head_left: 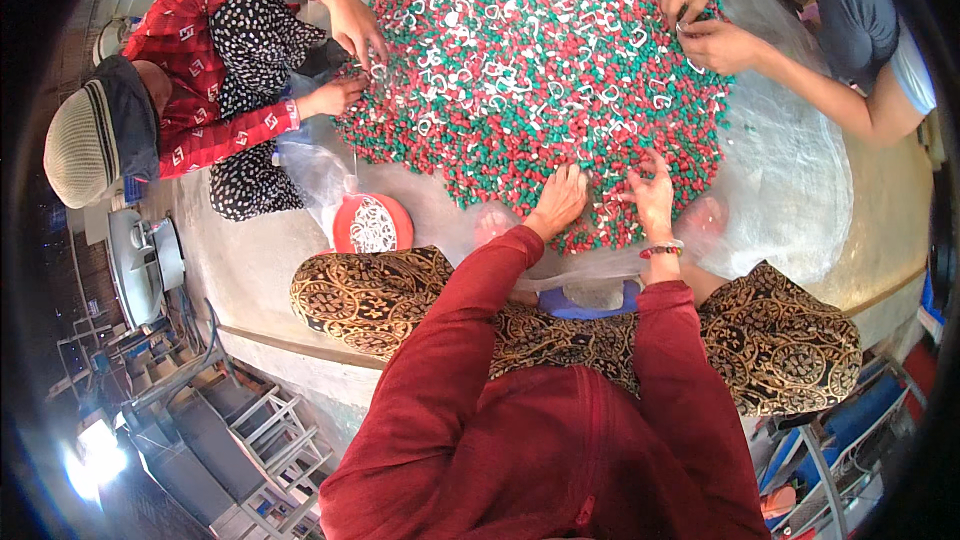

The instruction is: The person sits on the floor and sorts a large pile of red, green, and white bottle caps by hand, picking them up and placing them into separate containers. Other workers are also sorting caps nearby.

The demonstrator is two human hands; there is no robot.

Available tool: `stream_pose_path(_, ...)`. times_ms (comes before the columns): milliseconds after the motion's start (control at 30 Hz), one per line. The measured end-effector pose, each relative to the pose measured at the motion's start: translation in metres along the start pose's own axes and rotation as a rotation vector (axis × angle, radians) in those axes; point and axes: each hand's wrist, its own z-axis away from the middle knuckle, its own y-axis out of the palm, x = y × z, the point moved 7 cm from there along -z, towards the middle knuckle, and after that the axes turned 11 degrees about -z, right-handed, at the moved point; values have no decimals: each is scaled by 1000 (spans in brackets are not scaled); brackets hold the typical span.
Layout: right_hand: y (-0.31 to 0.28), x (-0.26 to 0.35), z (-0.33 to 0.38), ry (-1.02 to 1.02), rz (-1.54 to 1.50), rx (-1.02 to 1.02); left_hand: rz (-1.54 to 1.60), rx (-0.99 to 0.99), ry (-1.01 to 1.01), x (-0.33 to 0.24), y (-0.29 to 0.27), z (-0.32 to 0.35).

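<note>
A wide pile of small red and green pieces [560,50], with white loops [610,95] scattered over it, spreads out in front of me. At the pile's near edge my left hand [560,202] rests on the pieces with its fingers curled down. Whatever those fingers grip is hidden. Just to its right, my right hand [652,198] hovers low over the pieces, thumb and fingers apart, with nothing visible between them. A beaded bracelet [661,251] circles my right wrist.
A red bowl [402,225] of white loops stands left of my knees. Clear plastic sheeting [790,180] lies under the pile. One person in a red patterned sleeve [235,130] works at the left. Another person's hands [722,47] handle a piece at the far right.
</note>
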Motion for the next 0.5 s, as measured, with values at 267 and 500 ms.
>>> stream_pose_path(267, -16, 23, -17, -311, 329, -92, 552, 127, -505, 45, -26, -24)
stream_pose_path(500, 18, 25, -26, 46, -478, -86, 1055, 575, -708, 50, -24, -19)
